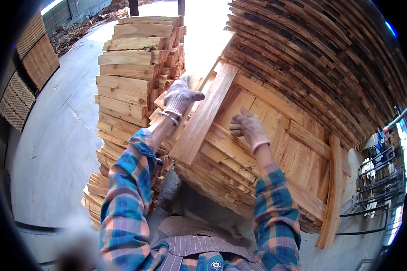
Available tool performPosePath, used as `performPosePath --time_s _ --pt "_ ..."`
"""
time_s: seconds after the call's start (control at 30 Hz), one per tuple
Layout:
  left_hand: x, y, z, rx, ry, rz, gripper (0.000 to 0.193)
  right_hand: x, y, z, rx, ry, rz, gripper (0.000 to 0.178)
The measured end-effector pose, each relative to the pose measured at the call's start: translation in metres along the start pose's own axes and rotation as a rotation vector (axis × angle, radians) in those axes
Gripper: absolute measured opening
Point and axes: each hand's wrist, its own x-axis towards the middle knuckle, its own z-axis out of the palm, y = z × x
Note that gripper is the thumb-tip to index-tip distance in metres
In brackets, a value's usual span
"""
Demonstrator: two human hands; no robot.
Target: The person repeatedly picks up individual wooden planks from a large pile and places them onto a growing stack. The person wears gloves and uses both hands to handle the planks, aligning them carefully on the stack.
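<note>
My left hand (180, 95), in a pale knitted glove, is over the gap between a tall stack of short boards (126, 86) and a wide plank (208, 108). Its thumb points right, apart from the fingers, and no board shows in its grasp. The wide plank lies across the left end of a low pile of planks (221, 158). My right hand (248, 127), gloved and dirtier, hovers above the boards on that pile, fingers loosely bent and apart, nothing in them. Beneath it are wide flat boards (257, 108) framed by narrower strips.
Another thick plank (332, 194) lies crosswise at the pile's right end. A high wall of stacked dark-edged boards (303, 54) rises behind. Black metal frames (375, 180) stand at the right. More stacked wood (36, 58) and a grey concrete floor (54, 149) are at the left.
</note>
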Motion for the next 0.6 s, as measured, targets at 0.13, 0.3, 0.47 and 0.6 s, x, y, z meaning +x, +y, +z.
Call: performPosePath --time_s 0.13,0.3,0.47,0.6 --pt "0.032 -0.076 -0.022 0.227 0.065 0.046 0.090 0.052 0.028 0.089 -0.479 0.357 -0.012 0.087" --pt "0.043 -0.093 0.011 0.441 0.169 0.021 0.057 0.073 0.035 0.075 -0.598 0.463 0.051 0.073" --pt "0.078 -0.092 0.010 0.419 -0.010 -0.106 0.049 0.087 0.036 0.074 -0.770 0.276 -0.093 0.064" --pt "0.115 -0.118 0.026 0.112 -0.115 -0.073 0.043 0.089 0.042 0.080 -0.425 0.394 -0.232 0.074"
